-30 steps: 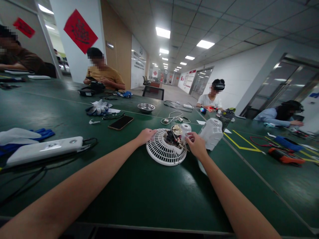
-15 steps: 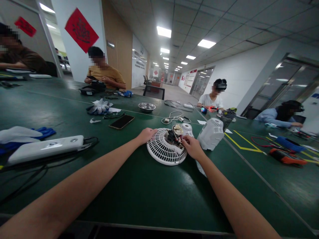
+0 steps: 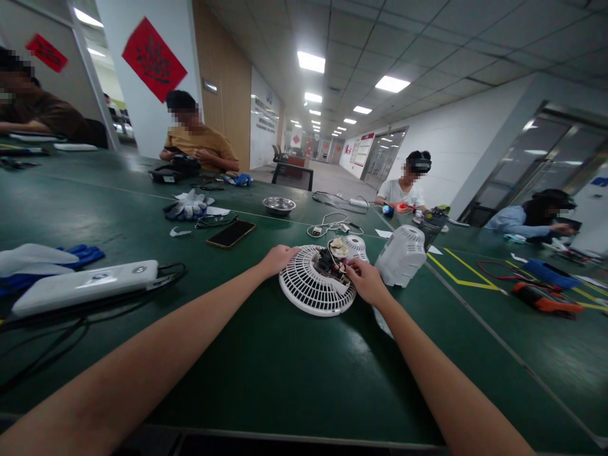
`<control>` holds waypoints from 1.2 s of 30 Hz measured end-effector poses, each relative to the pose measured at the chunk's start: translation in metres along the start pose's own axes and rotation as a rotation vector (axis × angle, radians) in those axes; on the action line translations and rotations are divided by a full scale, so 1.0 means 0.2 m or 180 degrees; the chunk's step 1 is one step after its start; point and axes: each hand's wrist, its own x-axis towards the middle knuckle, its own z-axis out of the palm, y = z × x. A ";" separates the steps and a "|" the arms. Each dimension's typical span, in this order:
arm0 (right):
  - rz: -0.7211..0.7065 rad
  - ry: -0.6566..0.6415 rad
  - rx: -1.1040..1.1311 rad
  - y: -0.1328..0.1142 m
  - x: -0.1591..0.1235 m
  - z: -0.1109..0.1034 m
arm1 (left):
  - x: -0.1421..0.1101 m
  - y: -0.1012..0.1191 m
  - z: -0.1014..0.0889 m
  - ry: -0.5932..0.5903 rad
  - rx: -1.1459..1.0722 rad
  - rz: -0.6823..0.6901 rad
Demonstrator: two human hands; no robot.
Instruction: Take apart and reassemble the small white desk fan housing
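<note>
A white round fan grille lies on the green table in front of me. My left hand is closed on its upper left rim. On the grille's upper right sits a dark fan motor assembly with loose wires and a pale round part on top. My right hand is pinched at the right side of this assembly, by the wires; what is between its fingertips is too small to make out. Just behind stands a small white vented cover. A larger white plastic housing stands to the right of my right hand.
A phone, a metal bowl and a white cable lie beyond the grille. At left are a white power bank-like case and gloves. An orange multimeter lies right. Several people sit around the table.
My hands and the grille hold almost the same place. The view has shifted very slightly. At far right, a person's hand has risen with a dark flat object.
</note>
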 end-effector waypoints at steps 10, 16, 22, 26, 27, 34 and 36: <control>0.0010 -0.0001 0.0008 0.00 0.00 0.00 | 0.03 -0.03 0.00 -0.0197 0.0033 0.0063; 0.0003 0.0019 0.0017 -0.01 0.00 0.00 | 0.03 -0.03 0.00 -0.0071 0.0103 0.0071; -0.0020 0.0011 0.0016 0.00 0.00 0.00 | 0.03 -0.03 0.00 -0.0088 0.0137 0.0098; -0.0006 0.0013 0.0013 0.00 0.00 0.00 | 0.03 -0.04 0.00 -0.0055 0.0161 0.0185; -0.0005 0.0012 0.0013 0.00 0.00 0.00 | 0.03 -0.04 0.00 -0.0072 0.0149 0.0195; -0.0004 -0.0026 0.0018 0.00 0.00 0.00 | 0.03 -0.03 0.00 -0.0154 0.0091 0.0076; -0.0013 -0.0039 0.0022 0.00 0.00 0.00 | 0.02 -0.03 0.00 -0.0206 0.0063 0.0051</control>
